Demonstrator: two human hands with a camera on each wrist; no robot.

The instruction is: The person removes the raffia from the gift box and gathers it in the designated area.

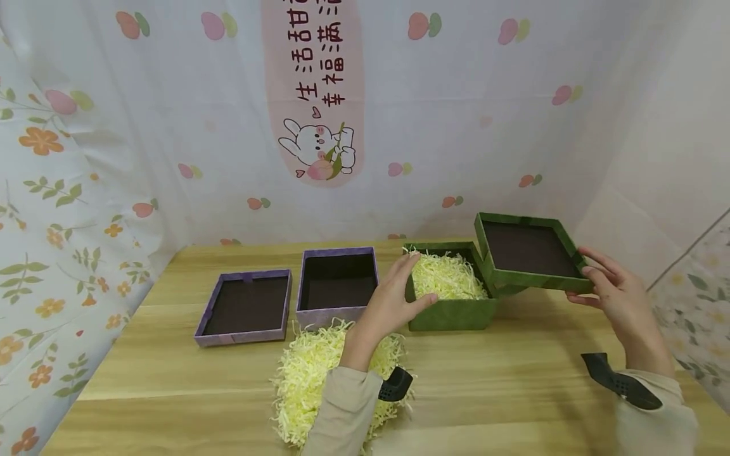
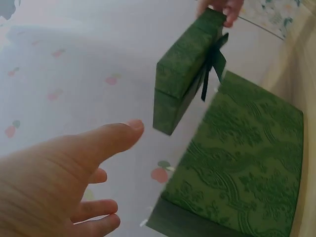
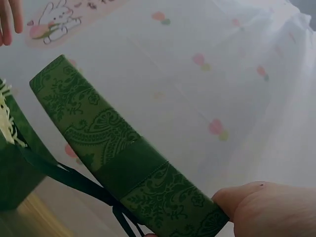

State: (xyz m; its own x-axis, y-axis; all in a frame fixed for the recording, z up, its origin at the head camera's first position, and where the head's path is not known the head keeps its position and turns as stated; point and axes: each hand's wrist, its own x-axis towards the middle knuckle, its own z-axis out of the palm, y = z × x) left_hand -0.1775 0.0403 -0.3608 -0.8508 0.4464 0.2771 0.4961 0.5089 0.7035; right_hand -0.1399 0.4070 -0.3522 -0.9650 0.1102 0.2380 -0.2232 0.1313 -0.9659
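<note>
My right hand [image 1: 618, 304] grips the right edge of a green box lid [image 1: 530, 247], its dark inside turned up. The lid is raised and tilted beside a green box [image 1: 453, 315] filled with pale yellow shredded paper [image 1: 447, 277]. A dark green ribbon [image 3: 74, 180] hangs from the lid in the right wrist view. My left hand [image 1: 393, 297] hovers over the left side of the green box, thumb and fingers spread, holding nothing. In the left wrist view its thumb points toward the patterned green box [image 2: 237, 158].
An open purple box [image 1: 339, 282] stands left of the green one, its dark inside showing. Farther left lies a purple lid [image 1: 245, 307], inside up. A heap of yellow shredded paper [image 1: 302, 386] sits on the wooden table [image 1: 171, 380]. A printed white curtain [image 1: 199, 126] hangs behind.
</note>
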